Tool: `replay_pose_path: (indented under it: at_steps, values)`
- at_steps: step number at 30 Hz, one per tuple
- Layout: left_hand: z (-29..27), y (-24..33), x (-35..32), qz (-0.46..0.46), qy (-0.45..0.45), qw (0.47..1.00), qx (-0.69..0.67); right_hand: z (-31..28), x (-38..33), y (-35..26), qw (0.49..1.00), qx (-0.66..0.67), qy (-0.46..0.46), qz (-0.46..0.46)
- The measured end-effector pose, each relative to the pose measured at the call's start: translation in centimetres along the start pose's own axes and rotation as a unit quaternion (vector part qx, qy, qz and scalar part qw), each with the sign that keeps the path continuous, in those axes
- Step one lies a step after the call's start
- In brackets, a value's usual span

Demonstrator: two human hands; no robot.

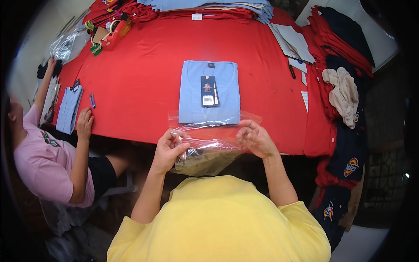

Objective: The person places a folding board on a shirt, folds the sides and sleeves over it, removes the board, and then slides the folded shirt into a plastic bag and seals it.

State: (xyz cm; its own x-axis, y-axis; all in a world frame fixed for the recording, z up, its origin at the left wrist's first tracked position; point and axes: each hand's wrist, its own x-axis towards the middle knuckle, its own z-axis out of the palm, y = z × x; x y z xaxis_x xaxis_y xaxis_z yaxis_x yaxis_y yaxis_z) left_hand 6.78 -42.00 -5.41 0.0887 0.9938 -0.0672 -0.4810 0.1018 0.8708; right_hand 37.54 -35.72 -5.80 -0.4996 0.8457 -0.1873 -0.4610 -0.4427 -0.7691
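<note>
In front of me a folded light blue shirt [190,94] lies on the red cloth, with a dark hang tag [209,91] on its front. A clear plastic bag [208,159] hangs over the table's near edge, its upper part overlapping the shirt's lower end; whether the shirt sits inside it, I cannot tell. My left hand [167,152] pinches the bag's left side between thumb and fingers. At the bag's upper right corner, the curled fingers of my right hand [257,139] grip its edge.
A co-worker in a pink shirt [48,163] sits at the left, one hand near a folded blue garment [69,109], the other reaching toward clear bags [70,46]. A red tape dispenser [115,34] stands far left. Garment stacks [340,39] and a beige cloth [342,94] line the right.
</note>
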Motion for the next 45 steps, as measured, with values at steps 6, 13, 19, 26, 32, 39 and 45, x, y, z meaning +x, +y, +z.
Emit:
replay_pose_path:
  at_steps: [6,13,19,26,32,39,45]
  values:
    - [-1.5,-1.6,0.1,0.031,-0.165,0.973,-0.156,-1.3,1.0,2.4,0.999,0.005,0.012,0.048]
    - [-5.5,0.9,1.9,-0.102,-0.025,0.966,0.236,0.7,1.0,4.3,0.991,-0.068,0.112,0.037]
    - [-8.3,-1.4,7.0,-0.114,0.051,0.95,0.287,1.8,2.5,6.9,0.884,-0.377,0.246,-0.123]
    - [-5.2,-0.5,11.5,-0.09,0.072,0.941,0.318,-3.0,4.4,8.2,0.765,-0.493,0.343,-0.234]
    - [-6.3,-2.3,12.9,-0.044,0.055,0.929,0.363,-5.0,5.3,8.2,0.889,-0.222,0.346,-0.2]
    - [-5.7,-1.0,13.1,-0.087,0.037,0.966,0.242,-4.7,6.9,4.6,0.881,-0.3,0.328,-0.163]
    - [-6.7,-0.5,14.7,-0.03,-0.021,0.93,0.365,-5.1,8.8,1.1,0.827,-0.476,0.238,-0.183]
